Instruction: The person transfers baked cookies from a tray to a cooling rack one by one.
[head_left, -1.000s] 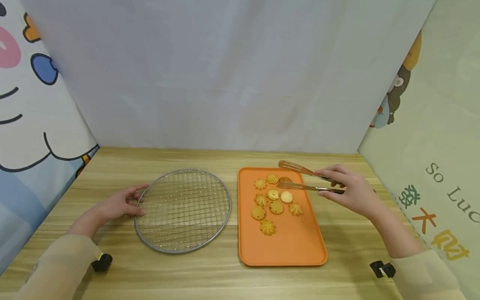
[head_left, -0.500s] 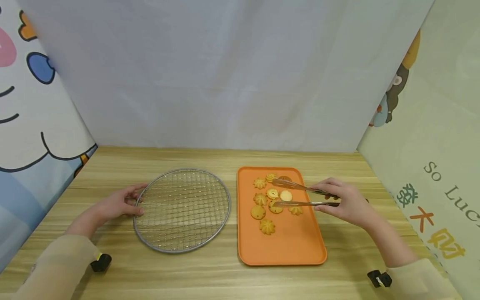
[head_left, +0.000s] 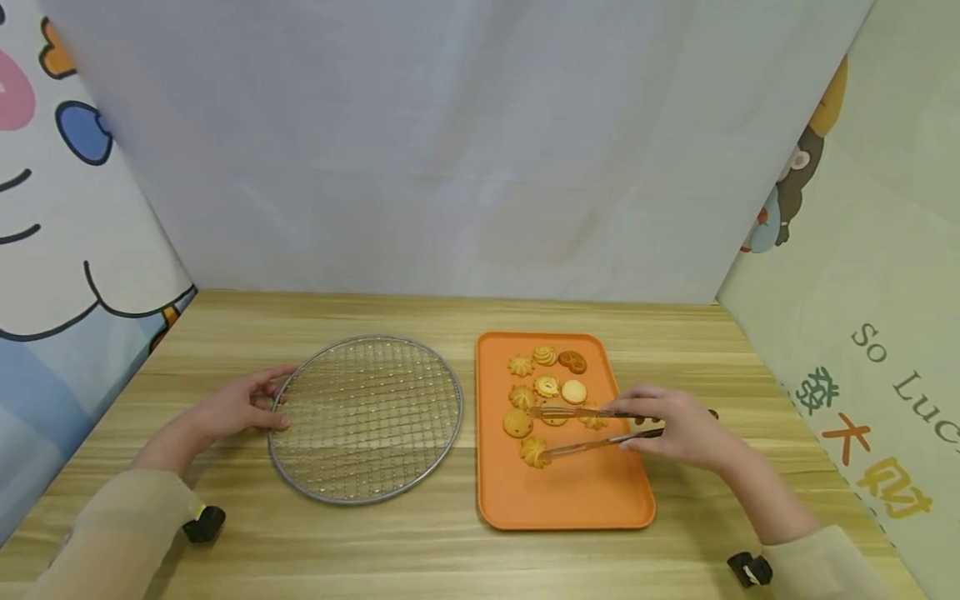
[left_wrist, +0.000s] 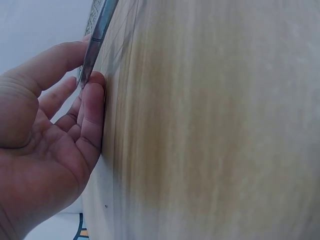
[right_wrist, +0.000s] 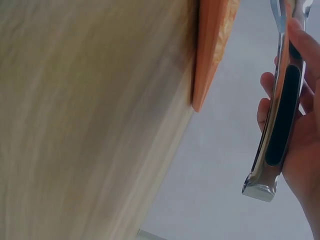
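My left hand (head_left: 234, 407) holds the left rim of a round wire rack (head_left: 366, 421); in the left wrist view the thumb lies over the rim and the fingers are curled under it. In my right hand (head_left: 678, 427) is a pair of metal tongs (head_left: 592, 444) with dark grip pads, gripped partway along in the right wrist view. The tong arms are spread over an orange tray (head_left: 566, 504), and nothing is seen clamped between them. Their nearer tip is beside a flower-shaped cookie (head_left: 534, 452); the farther arm partly hides a chip-dotted cookie (head_left: 553, 419).
Several other cookies lie on the tray's farther half, among them a brown pretzel-shaped one (head_left: 572, 362) and a pale round one (head_left: 573, 392). The rack and tray sit side by side on a wood-grain table (head_left: 405, 550). A white cloth (head_left: 450, 167) hangs behind.
My right hand has brought the tongs nearer to me, from over the pretzel-shaped cookie at the back down to the nearest flower-shaped one. The left hand and the rack have stayed in place.
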